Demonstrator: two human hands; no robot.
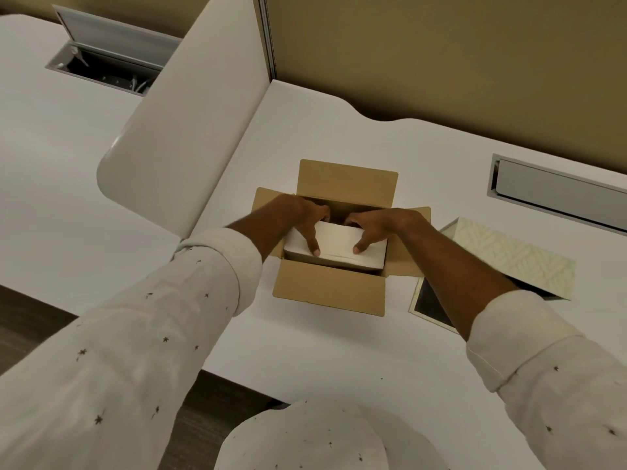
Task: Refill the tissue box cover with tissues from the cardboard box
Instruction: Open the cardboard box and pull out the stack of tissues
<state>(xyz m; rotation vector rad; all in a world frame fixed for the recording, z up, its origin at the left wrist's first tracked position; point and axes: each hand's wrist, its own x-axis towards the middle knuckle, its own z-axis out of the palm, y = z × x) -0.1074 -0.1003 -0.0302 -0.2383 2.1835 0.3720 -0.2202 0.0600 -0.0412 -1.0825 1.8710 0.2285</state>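
A white shirt with tiny dark stars

Both long sleeves (142, 337) are rolled back into thick cuffs (519, 347) below bare forearms.

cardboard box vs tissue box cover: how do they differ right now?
The cardboard box is plain brown with its flaps folded open; the tissue box cover is cream with an embossed pattern.
The cardboard box holds a white tissue pack, gripped by the left hand and right hand; the tissue box cover is untouched and shows a dark interior.
The cover lies to the right of the box.
Both rest on the white desk.
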